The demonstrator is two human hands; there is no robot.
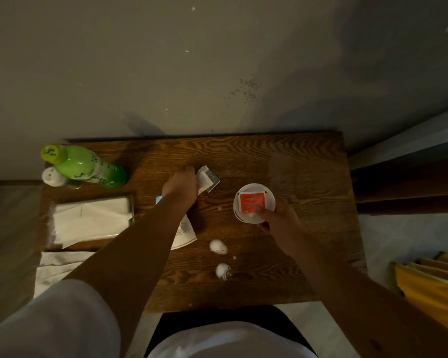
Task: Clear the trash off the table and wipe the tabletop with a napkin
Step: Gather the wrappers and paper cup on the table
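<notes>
On the dark wooden table point(295, 171), my left hand point(181, 186) grips a silvery blister pack and paper scrap point(208, 179) near the table's middle. My right hand point(277, 219) holds a white paper cup point(268, 200) by its near rim; an orange sachet point(251, 202) lies inside it. Two crumpled white paper balls point(218, 246) point(223, 271) lie toward the front edge. A white printed wrapper point(185, 235) and a small blue scrap point(158, 199) lie partly under my left forearm. A pack of white napkins point(91, 220) rests at the left.
A green bottle point(88, 166) and a small white-capped bottle point(52, 177) stand at the table's back left corner. The wall runs right behind the table. Yellow cloth point(429, 285) lies on the floor to the right. White cloth point(55, 267) hangs off the left front.
</notes>
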